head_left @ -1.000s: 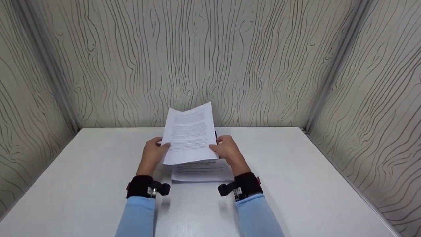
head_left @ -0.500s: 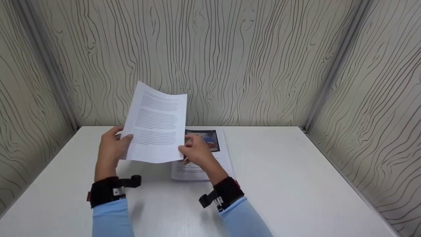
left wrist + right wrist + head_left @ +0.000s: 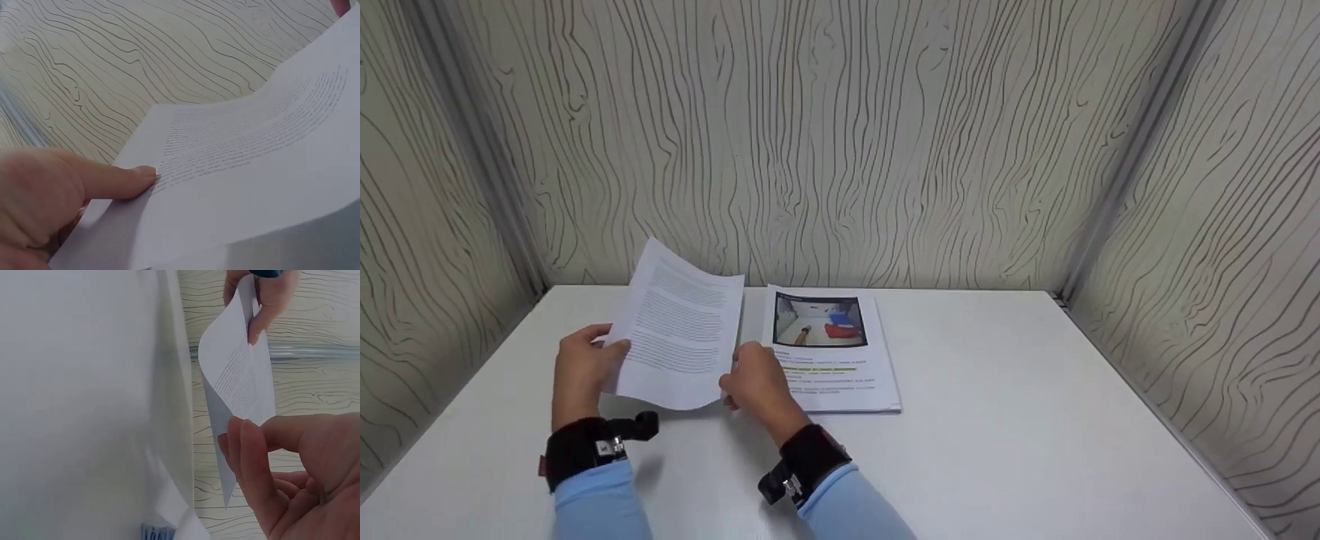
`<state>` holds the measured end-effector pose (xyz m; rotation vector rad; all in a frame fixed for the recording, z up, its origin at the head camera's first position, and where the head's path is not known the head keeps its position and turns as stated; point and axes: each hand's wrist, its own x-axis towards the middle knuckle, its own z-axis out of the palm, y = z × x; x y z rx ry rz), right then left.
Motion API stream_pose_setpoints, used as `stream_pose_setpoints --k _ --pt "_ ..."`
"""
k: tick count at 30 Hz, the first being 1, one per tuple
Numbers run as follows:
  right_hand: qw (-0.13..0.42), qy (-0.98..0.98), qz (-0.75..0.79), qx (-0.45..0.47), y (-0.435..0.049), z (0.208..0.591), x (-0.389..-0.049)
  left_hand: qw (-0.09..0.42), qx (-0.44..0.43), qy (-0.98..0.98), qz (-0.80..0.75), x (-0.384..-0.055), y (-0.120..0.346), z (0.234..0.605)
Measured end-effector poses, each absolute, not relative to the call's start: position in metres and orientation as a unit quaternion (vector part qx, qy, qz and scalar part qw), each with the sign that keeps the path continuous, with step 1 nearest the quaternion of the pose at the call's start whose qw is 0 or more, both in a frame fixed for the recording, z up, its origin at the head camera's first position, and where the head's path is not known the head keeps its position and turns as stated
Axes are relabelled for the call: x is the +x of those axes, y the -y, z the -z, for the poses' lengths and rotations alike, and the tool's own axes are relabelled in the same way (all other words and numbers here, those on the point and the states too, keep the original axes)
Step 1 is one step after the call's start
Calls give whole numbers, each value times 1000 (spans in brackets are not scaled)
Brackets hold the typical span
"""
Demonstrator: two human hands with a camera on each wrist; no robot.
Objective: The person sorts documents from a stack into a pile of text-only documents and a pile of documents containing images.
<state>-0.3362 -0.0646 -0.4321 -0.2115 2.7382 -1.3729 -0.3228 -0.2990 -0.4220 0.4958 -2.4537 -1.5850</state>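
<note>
A printed sheet of paper [image 3: 679,330] is held up at the left of the table, its near edge bowed downward. My left hand [image 3: 585,367] pinches its left edge, the thumb lying over the printed side. At the opposite edge, my right hand [image 3: 761,386] pinches the paper between thumb and fingers, as the right wrist view also shows. To the right lies a stack of printed pages [image 3: 836,394]. Its top page carries a colour picture [image 3: 820,320] and a yellow-green highlighted line, and my right hand overlaps its left edge in the head view.
The white table [image 3: 997,435] runs back to a wood-grain patterned wall [image 3: 840,150], with similar panels on both sides. Each wrist wears a black strap with a small camera.
Both hands have carried the sheet left off the stack, first up and then down toward the table. The stack's top page with its picture has come into view.
</note>
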Motion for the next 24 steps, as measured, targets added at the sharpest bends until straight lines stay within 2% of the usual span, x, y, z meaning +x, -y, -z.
stream_pose_setpoints --k 5,16,24 --pt "12 -931 358 -74 66 445 -337 86 149 840 515 -332 293 436" --pt "-43 -953 292 -71 48 448 -347 79 143 835 525 -345 279 456" --pt "-20 -953 295 -67 42 449 -352 62 158 819 547 -346 274 460"
